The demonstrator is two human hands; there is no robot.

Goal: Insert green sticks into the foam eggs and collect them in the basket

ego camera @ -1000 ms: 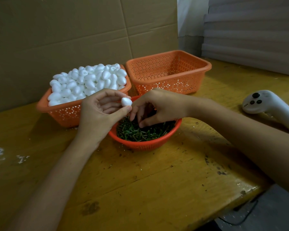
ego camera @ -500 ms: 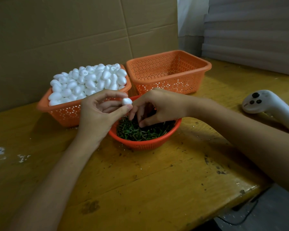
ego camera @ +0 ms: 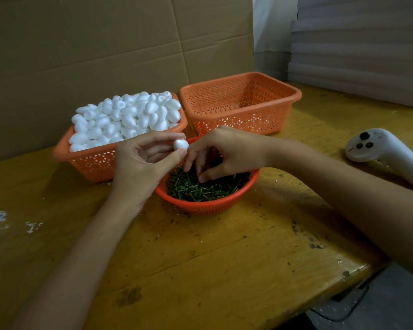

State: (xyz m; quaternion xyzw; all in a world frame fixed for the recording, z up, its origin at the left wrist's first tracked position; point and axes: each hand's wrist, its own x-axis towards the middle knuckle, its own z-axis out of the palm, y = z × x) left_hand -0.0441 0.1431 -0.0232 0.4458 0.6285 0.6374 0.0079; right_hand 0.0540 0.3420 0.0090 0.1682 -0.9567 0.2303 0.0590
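My left hand pinches one white foam egg between thumb and fingers, just above the rim of a round orange bowl full of short green sticks. My right hand hovers over the bowl with curled fingers reaching down among the sticks; whether it holds one is hidden. An orange basket heaped with foam eggs stands behind my left hand. A second orange basket at the back right shows nothing inside.
A white handheld controller lies on the wooden table at the right. Cardboard sheets form a wall behind the baskets. Stacked grey foam sheets sit at the far right. The table's front edge runs diagonally at lower right.
Both hands stay almost still over the bowl; my right fingers shift slightly among the green sticks while the left keeps pinching the egg.
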